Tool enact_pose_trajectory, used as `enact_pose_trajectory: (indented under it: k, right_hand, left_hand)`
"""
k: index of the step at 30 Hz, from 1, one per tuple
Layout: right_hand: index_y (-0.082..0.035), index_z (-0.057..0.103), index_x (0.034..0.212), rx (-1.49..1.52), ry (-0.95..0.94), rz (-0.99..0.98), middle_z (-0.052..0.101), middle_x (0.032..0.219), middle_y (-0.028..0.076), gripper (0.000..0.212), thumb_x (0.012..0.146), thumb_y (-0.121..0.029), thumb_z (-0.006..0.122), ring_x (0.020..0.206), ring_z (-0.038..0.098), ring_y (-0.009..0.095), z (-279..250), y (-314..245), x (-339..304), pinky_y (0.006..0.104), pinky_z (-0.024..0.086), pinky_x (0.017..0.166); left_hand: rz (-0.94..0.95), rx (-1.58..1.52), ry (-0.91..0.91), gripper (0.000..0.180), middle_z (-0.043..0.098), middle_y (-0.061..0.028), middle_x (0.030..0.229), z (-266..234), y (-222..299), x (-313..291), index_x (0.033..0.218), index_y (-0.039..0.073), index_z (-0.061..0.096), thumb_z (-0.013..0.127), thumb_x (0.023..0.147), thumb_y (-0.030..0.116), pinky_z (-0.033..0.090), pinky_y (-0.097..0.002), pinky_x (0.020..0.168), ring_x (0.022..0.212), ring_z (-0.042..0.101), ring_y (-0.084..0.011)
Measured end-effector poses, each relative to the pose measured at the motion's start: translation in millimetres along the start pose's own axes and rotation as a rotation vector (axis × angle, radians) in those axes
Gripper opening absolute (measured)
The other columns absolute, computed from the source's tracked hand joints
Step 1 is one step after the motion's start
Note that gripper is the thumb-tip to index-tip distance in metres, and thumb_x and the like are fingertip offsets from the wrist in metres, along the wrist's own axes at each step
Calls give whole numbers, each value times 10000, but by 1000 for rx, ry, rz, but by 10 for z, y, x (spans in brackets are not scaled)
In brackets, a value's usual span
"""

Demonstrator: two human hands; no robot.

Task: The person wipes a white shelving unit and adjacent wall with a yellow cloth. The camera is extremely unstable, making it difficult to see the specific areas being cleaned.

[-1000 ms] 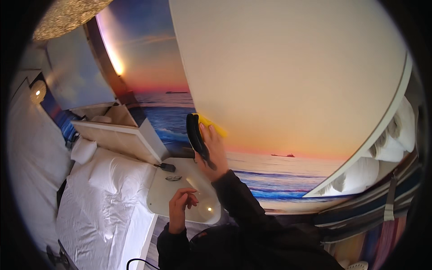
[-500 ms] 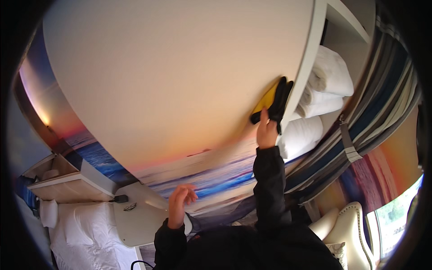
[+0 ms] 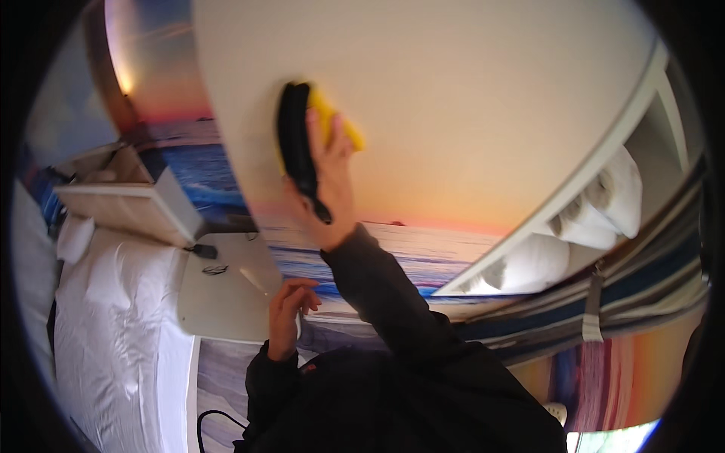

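My right hand (image 3: pixel 336 185) is stretched forward and holds a yellow-and-black hand-sized pad (image 3: pixel 294 140) against the big smooth panel (image 3: pixel 453 113). The pad has a thick black edge and a yellow body, with a short black strap-like end hanging at my palm; its exact kind is not clear. This panel carries a printed sunset sea scene along its lower part. My left hand (image 3: pixel 287 315) hangs in front of my body, fingers loosely bent and apart, holding nothing. It is nearest to the pale tabletop.
At the left are a bed with white bedding (image 3: pixel 124 325), a wooden cabinet (image 3: pixel 124 196) and a pale tabletop (image 3: pixel 219 294) with eyeglasses (image 3: pixel 214 269). Folded white bedding (image 3: pixel 596 204) fills shelves at the right, beside a striped curtain (image 3: pixel 642 264).
My right hand has carried the pad leftward across the panel, away from the shelf edge. The view has turned toward the left. My left hand stays loose near my body.
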State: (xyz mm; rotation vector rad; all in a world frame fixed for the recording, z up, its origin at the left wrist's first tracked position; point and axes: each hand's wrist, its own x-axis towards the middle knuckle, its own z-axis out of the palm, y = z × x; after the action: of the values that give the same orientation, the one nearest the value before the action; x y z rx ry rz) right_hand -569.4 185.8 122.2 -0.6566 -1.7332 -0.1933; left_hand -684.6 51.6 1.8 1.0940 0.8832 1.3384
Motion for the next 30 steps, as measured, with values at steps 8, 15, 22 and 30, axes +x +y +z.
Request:
enact_pose_trajectory:
  k: [8, 15, 22, 30]
  right_hand:
    - [68, 524, 1186, 110, -194, 29, 273, 1540, 222, 465, 743, -20, 637, 1419, 241, 449, 949, -253, -295, 511, 270, 1112]
    - [45, 336, 1447, -75, 375, 372, 411, 1428, 283, 696, 846, -103, 654, 1320, 425, 394, -106, 286, -311, 412, 371, 1060]
    - [75, 695, 834, -794, 826, 522, 688, 717, 170, 388, 902, -306, 680, 610, 655, 268, -1724, 629, -308, 374, 509, 569]
    - [15, 448, 1365, -104, 0, 46, 395, 1492, 183, 699, 703, 29, 674, 1380, 383, 347, 285, -114, -184, 450, 301, 1132]
  left_hand:
    - [38, 28, 217, 293, 622, -55, 806, -773, 260, -274, 1087, -5, 613, 433, 976, 198, 395, -236, 686, 730, 522, -102]
    - [-17, 15, -4, 279, 619, -61, 799, -799, 209, 109, 1059, -7, 618, 436, 972, 185, 393, -239, 684, 715, 504, -108]
    - [-109, 15, -228, 286, 606, -64, 788, -692, -2, 344, 1051, 10, 615, 430, 968, 211, 399, -259, 689, 728, 528, -126]
    - [-116, 2, -278, 304, 605, -69, 795, -824, 126, 415, 1052, -9, 612, 427, 973, 219, 397, -258, 696, 745, 543, -131]
